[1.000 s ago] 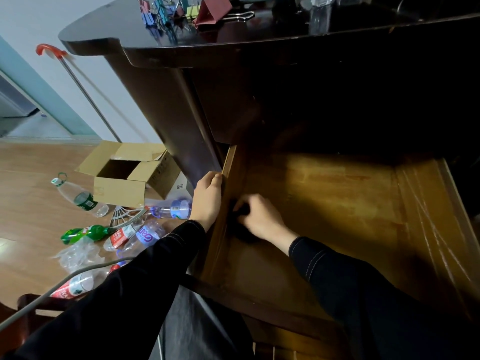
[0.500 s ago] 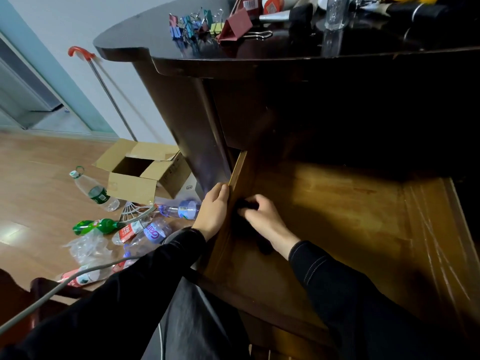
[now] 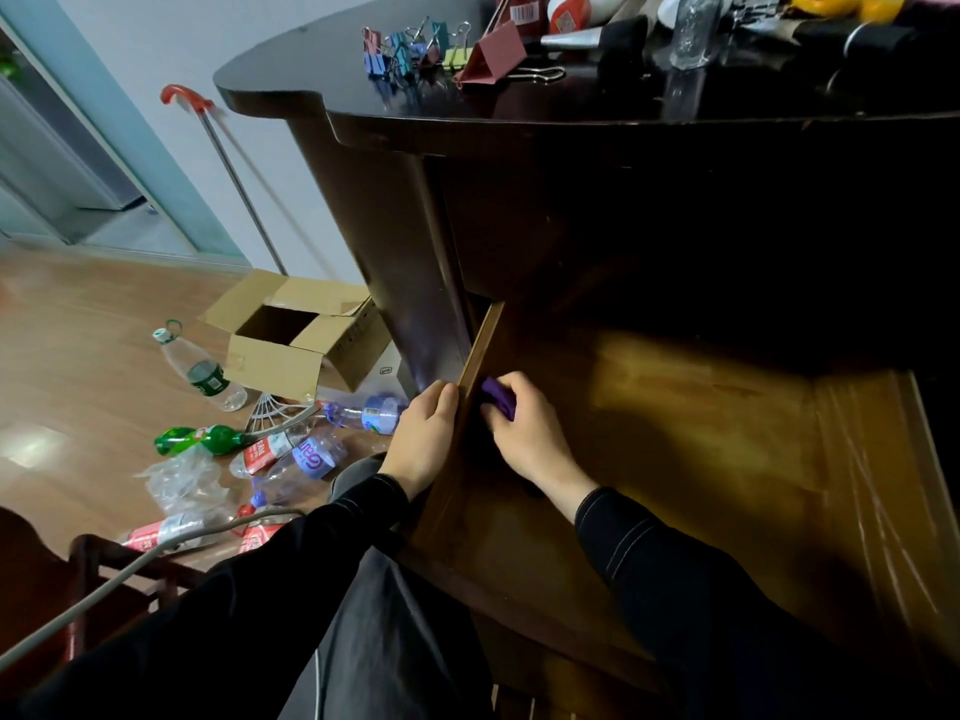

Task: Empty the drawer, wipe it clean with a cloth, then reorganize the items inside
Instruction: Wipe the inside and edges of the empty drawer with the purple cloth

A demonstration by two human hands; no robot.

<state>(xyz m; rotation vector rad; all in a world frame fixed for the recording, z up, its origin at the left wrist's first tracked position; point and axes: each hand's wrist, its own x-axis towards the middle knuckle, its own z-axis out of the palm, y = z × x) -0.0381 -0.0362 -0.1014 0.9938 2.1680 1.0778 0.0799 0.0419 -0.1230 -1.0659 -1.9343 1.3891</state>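
The wooden drawer [image 3: 675, 449] stands pulled out from under the dark desk, and its bottom is bare. My left hand [image 3: 423, 439] grips the top of the drawer's left wall [image 3: 480, 350] from outside. My right hand [image 3: 524, 433] is inside the drawer, closed on a purple cloth [image 3: 498, 400] pressed against the inner face of that wall. On the desk top [image 3: 571, 103] lie the items: coloured binder clips [image 3: 410, 46], a large red clip [image 3: 493, 57], tubes and bottles [image 3: 675, 28].
The floor at left holds an open cardboard box [image 3: 296, 335], several empty plastic bottles [image 3: 208, 376] and plastic wrap [image 3: 182, 480]. A red-handled pole [image 3: 228, 168] leans on the wall. A chair frame and a grey cable [image 3: 104, 584] sit at bottom left.
My right hand with the cloth has slid along the drawer's left wall toward the back. The view has tilted up, showing more of the desk top. My left hand stays on the wall.
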